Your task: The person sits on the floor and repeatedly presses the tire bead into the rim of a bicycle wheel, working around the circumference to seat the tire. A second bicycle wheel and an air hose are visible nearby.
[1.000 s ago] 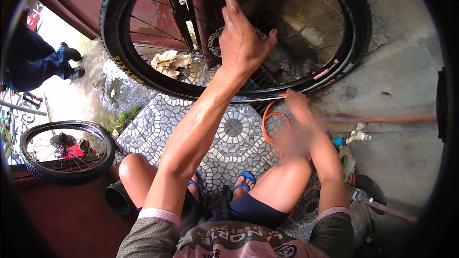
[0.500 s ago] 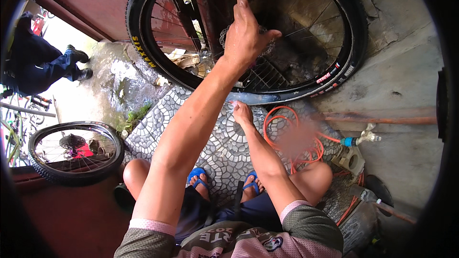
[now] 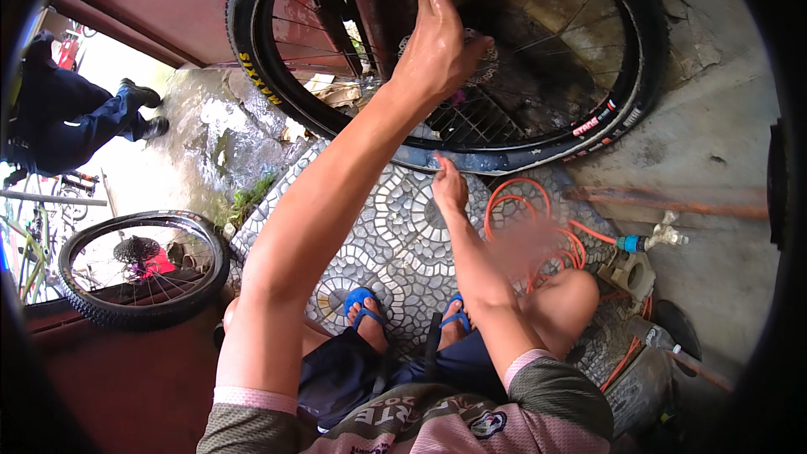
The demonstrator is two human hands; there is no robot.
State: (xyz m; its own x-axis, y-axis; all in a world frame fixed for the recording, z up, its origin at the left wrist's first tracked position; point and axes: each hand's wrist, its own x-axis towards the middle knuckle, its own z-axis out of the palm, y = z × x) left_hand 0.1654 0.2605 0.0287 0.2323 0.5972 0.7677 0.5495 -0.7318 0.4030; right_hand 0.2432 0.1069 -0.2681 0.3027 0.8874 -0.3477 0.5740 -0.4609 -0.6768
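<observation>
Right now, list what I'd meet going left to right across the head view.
Smaller black-tyred bicycle wheel with dark cogs, tuft of green plants, bare right hand, coiled orange hose, blue cylindrical hose connector, pale metal tap.

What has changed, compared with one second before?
The right hand has moved left along the near edge of the large wheel, away from the orange hose. The left hand stays near that wheel's centre; the small wheel remains at the left.

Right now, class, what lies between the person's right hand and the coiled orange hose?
In the head view, a strip of patterned stone floor shows between the right hand and the orange hose.
</observation>
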